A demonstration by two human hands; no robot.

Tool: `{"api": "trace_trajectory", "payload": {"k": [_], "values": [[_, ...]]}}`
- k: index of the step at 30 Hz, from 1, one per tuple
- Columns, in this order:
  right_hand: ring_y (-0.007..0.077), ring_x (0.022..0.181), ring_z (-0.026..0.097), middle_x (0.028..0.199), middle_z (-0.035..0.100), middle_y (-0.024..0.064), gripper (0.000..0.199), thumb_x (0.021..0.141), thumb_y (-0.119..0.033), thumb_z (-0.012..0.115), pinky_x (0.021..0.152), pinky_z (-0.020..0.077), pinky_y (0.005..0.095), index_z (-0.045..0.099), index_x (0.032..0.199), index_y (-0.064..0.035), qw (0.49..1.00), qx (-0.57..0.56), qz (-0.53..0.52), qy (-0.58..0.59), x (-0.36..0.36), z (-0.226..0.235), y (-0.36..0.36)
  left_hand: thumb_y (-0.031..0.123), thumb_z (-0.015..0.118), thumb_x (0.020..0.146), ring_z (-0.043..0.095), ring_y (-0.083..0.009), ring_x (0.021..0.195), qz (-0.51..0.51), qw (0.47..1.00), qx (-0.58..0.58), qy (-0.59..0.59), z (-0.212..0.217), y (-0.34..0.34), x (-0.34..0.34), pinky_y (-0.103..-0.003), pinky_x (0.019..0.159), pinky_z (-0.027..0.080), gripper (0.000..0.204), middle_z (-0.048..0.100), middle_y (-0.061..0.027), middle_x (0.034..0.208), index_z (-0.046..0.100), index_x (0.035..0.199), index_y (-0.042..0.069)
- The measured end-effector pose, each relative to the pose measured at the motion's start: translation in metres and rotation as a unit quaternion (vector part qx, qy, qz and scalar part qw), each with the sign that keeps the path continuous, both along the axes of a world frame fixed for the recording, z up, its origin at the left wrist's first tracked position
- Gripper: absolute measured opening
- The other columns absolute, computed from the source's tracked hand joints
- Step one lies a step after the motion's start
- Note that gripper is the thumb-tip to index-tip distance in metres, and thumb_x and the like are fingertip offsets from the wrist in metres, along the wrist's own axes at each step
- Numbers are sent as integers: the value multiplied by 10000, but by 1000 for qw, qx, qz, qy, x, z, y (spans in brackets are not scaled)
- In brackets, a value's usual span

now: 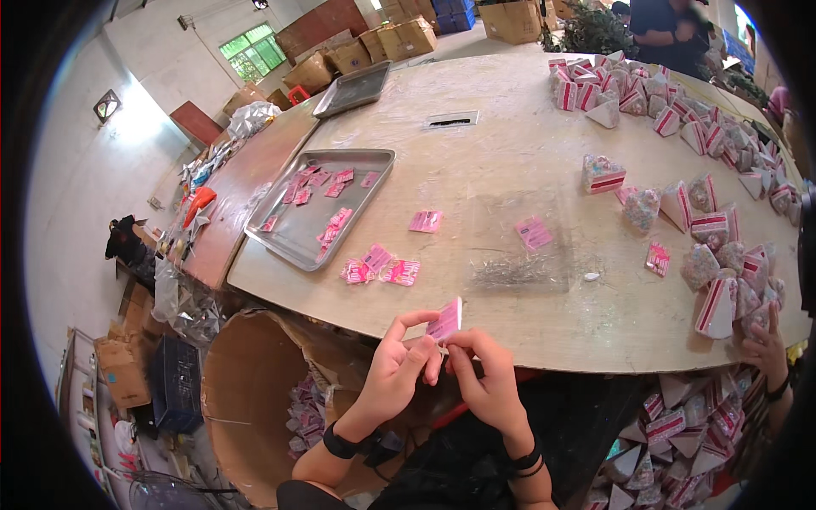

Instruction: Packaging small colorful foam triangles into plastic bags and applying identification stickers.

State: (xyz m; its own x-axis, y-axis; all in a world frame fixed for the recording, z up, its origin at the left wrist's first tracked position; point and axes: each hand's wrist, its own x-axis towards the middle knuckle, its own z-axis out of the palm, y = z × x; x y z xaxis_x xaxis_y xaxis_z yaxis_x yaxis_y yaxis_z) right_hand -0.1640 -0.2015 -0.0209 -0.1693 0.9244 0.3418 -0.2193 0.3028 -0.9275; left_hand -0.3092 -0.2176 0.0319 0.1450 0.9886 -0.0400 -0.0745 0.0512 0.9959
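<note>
Just over the table's front edge, a small pink printed card (445, 321) stands tilted between my hands. My left hand (398, 361) grips it at the left, index finger and thumb along its side. Thumb and forefinger of my right hand (486, 378) are pinched at its lower right corner; whether they also hold something thin is too small to tell. Similar pink cards (401, 272) lie in a little group ahead of my left hand, with a single card (426, 221) farther off. Another card (535, 233) rests on a clear sheet beside a heap of thin fine strands (520, 274).
A metal tray (387, 174) holding several pink cards is at the left, a second tray (350, 88) behind it. Cake-slice-shaped pieces (716, 308) pile along the right. Another person's hand (767, 350) touches them. Below the table stands a big cardboard box (246, 399).
</note>
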Motion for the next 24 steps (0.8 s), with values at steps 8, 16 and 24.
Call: {"api": "trace_trajectory", "payload": {"k": [8, 16, 24], "values": [[292, 693, 562, 764, 579, 114, 192, 805, 38, 646, 625, 460, 359, 632, 988, -16, 962, 175, -65, -200, 21, -11, 13, 151, 453, 1037, 481, -104, 571, 58, 995, -9, -77, 1, 3, 11, -245, 586, 419, 217, 506, -30, 621, 422, 1197, 6], [261, 629, 552, 733, 614, 81, 256, 743, 76, 686, 577, 437, 362, 660, 973, -33, 938, 247, -185, -155, 21, -1, 5, 162, 450, 1036, 472, -109, 575, 45, 974, -145, -168, 1, -6, 25, -261, 561, 411, 145, 485, -6, 639, 469, 1130, 54], [250, 715, 636, 844, 683, 90, 341, 711, 105, 645, 625, 496, 330, 676, 1026, -21, 959, 235, -161, -11, 14, -7, -1, 224, 439, 1040, 560, -136, 685, 72, 919, -270, -277, 0, -12, 27, -249, 611, 435, 222, 599, -43, 820, 531, 1108, 34]]}}
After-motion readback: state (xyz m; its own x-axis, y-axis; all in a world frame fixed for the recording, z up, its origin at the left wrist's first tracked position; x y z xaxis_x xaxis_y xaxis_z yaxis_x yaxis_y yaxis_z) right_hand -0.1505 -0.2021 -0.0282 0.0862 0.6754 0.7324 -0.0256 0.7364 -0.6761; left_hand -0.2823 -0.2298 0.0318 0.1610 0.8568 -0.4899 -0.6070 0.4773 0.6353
